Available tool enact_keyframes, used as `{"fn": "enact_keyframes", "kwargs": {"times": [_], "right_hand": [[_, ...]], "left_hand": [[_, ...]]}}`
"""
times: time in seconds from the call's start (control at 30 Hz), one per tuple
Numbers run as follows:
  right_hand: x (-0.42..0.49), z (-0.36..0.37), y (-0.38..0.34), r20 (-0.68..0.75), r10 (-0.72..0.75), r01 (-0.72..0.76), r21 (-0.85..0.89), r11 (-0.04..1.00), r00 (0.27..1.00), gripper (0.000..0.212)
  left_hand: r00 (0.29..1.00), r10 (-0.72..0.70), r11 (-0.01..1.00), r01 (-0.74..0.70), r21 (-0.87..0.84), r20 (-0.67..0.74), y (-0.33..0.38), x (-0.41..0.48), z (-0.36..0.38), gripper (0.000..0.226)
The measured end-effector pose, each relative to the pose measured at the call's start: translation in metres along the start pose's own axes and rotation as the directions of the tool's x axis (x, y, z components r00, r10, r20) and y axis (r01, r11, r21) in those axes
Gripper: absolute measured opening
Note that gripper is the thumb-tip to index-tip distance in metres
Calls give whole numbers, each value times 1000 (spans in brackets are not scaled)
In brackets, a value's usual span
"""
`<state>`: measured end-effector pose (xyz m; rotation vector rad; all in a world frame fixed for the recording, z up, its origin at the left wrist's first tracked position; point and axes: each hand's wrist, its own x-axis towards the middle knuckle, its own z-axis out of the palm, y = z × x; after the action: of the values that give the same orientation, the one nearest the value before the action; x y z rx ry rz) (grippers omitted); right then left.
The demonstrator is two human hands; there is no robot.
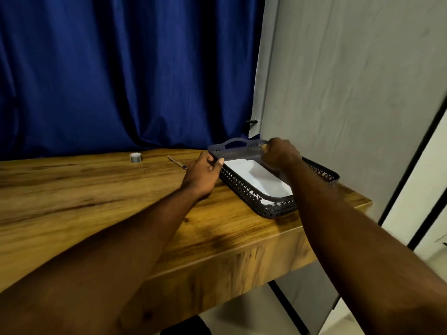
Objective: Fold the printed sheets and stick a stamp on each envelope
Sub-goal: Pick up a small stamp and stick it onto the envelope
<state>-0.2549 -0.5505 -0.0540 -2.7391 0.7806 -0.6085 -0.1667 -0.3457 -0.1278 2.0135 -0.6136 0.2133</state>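
A dark perforated plastic basket (244, 187) with a handle stands at the far right corner of the wooden table (96, 189). White sheets or envelopes (261, 177) lie inside it. My left hand (203, 171) grips the basket's left far corner, thumb over the rim. My right hand (280, 153) grips the far right rim from above. A small roll of stamps (135, 157) stands at the table's back left of the basket. A brown pen or pencil (176, 162) lies between the roll and the basket.
A blue curtain (121, 68) hangs behind the table. A grey wall panel (350, 93) stands close to the basket's right side. The table's right edge (314, 228) runs just beside the basket, with floor below.
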Motion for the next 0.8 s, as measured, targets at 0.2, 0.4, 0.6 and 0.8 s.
{"fn": "enact_keyframes", "kwargs": {"times": [0.2,0.4,0.6,0.8], "right_hand": [[5,15,-81,-260,-266,350,372,860,928,13],[-11,73,-173,-248,-404,471,553,687,881,9],[-11,136,-192,-162,-292,333,526,783,943,8],[8,171,-198,-65,-224,227,478,848,972,29]], "left_hand": [[996,2,994,7,108,-85,-27,15,-39,30],[960,-70,982,114,150,-270,-81,29,-88,24],[904,-222,953,281,115,-366,-125,41,-121,26],[890,-257,937,325,128,-378,-136,65,-143,40]]}}
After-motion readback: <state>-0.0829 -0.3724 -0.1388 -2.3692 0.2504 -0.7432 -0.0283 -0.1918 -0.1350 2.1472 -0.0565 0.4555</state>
